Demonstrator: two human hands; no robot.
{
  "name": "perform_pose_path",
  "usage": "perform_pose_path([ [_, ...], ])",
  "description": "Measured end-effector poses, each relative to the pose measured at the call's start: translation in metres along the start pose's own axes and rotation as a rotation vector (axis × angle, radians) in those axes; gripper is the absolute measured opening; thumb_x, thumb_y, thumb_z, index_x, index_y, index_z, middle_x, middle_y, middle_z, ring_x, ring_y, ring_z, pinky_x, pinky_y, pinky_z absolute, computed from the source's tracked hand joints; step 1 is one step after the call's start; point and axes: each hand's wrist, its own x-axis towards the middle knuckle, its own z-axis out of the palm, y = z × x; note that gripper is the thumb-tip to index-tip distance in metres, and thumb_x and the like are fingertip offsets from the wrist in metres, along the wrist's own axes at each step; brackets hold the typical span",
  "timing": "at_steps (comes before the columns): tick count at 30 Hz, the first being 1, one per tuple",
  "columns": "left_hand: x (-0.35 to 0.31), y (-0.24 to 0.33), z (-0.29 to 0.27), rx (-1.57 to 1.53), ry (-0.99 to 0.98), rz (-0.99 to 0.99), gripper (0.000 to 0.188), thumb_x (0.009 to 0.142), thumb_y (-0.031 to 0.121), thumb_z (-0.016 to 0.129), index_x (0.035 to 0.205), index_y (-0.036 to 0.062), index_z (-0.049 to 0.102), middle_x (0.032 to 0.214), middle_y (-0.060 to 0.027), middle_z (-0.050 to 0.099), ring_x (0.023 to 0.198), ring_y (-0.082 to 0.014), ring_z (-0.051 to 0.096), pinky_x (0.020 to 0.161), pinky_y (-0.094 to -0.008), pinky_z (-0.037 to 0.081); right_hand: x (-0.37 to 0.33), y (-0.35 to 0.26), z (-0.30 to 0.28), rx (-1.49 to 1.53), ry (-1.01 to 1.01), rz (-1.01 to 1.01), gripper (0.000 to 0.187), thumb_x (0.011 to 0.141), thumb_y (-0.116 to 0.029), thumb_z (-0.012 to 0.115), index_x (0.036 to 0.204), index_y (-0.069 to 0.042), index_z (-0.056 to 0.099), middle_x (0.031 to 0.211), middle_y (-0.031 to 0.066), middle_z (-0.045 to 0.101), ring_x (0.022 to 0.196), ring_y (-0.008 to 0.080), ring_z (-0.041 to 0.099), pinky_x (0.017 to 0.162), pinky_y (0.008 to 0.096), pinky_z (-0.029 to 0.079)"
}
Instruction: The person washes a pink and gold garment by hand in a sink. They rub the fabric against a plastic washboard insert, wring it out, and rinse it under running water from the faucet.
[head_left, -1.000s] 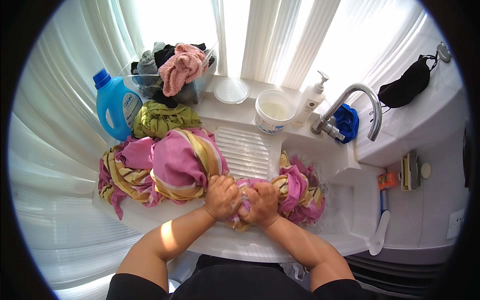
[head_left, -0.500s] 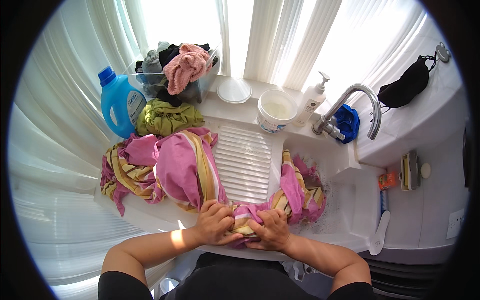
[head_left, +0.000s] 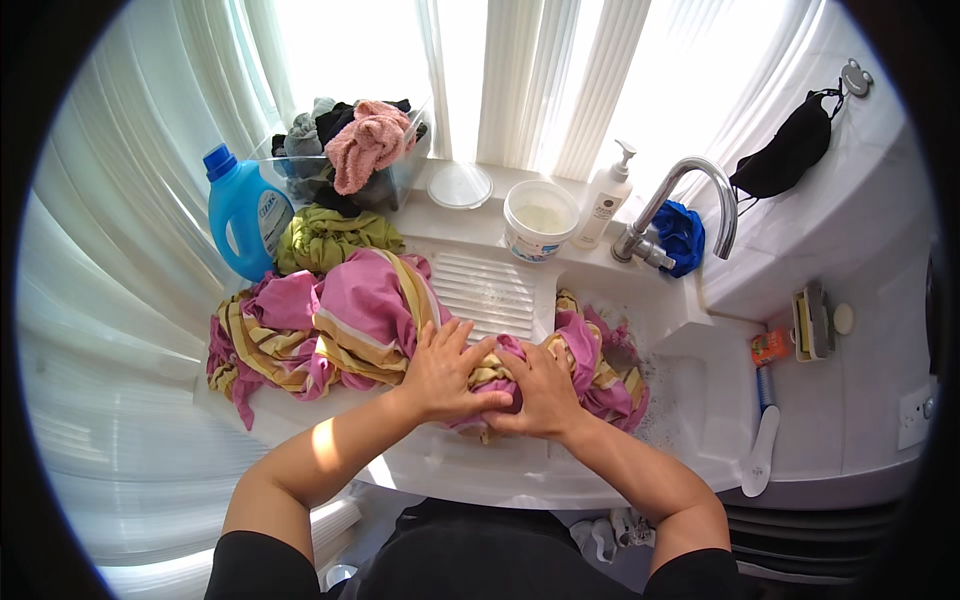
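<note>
From here I see the left hand (head_left: 445, 378) spread and the right hand (head_left: 545, 395) opened, thumb apart, both on the pink, yellow-striped fabric (head_left: 370, 305), which trails rightward into the white, sudsy basin (head_left: 695, 415).

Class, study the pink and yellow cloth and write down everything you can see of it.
The cloth is large and looks like thin fabric, pink with yellow bands and narrow white and dark stripes. It lies bunched and creased along the white sink: a heap at the left, a gathered middle, and a right end down in the basin. The left hand and right hand rest on the middle. The heap seems to touch the green cloth behind.
</note>
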Motion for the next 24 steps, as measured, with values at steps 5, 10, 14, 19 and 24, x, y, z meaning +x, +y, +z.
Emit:
perform_pose_path([
  [5,-0.067,0.037,0.026,0.083,0.230,0.032,0.089,0.074,0.079,0.058,0.131,0.0108,0.059,0.134,-0.0205,0.052,0.132,-0.0409,0.042,0.110,-0.0644,0.015,-0.059,-0.026,0.037,-0.236,0.236,-0.123,0.096,0.060,-0.073,0.071,0.135,-0.016,0.052,0.133,0.0183,0.045,0.126,0.0335,0.044,0.106,0.0678,0.020],
  [10,-0.013,0.007,0.042,-0.032,0.282,0.047,0.056,0.080,0.056,0.065,0.100,0.0042,0.069,0.098,-0.0107,0.064,0.102,-0.0280,0.059,0.100,-0.0522,0.035,-0.009,0.006,0.043,-0.095,0.229,-0.102,0.087,0.054,-0.065,0.075,0.122,-0.012,0.060,0.112,0.0130,0.055,0.106,0.0295,0.055,0.098,0.0570,0.032],
  [14,0.021,-0.008,0.040,-0.139,0.264,0.056,0.034,0.080,0.038,0.069,0.071,0.0046,0.067,0.074,-0.0101,0.063,0.075,-0.0281,0.059,0.078,-0.0428,0.044,0.023,0.017,0.029,0.000,0.197,-0.081,0.066,0.048,-0.055,0.079,0.089,-0.006,0.062,0.086,0.0115,0.054,0.079,0.0307,0.053,0.076,0.0442,0.041],
  [19,0.063,-0.034,0.051,-0.081,0.042,0.021,0.046,0.095,0.040,0.052,0.081,0.0029,0.074,0.068,-0.0185,0.064,0.066,-0.0373,0.064,0.071,-0.0507,0.047,0.067,0.040,0.015,0.429,-0.085,0.230,0.057,0.057,-0.045,0.074,0.096,-0.003,0.068,0.089,0.0190,0.067,0.085,0.0369,0.064,0.076,0.0440,0.048],
  [24,0.093,-0.030,0.001,-0.392,-0.228,-0.316,0.064,0.095,0.058,0.050,0.118,-0.0004,0.064,0.092,-0.0233,0.069,0.087,-0.0388,0.067,0.081,-0.0434,0.051,0.082,0.065,0.019,0.429,-0.187,0.421,0.091,0.064,-0.063,0.075,0.124,0.003,0.061,0.115,0.0272,0.066,0.108,0.0379,0.064,0.094,0.0430,0.047],
])
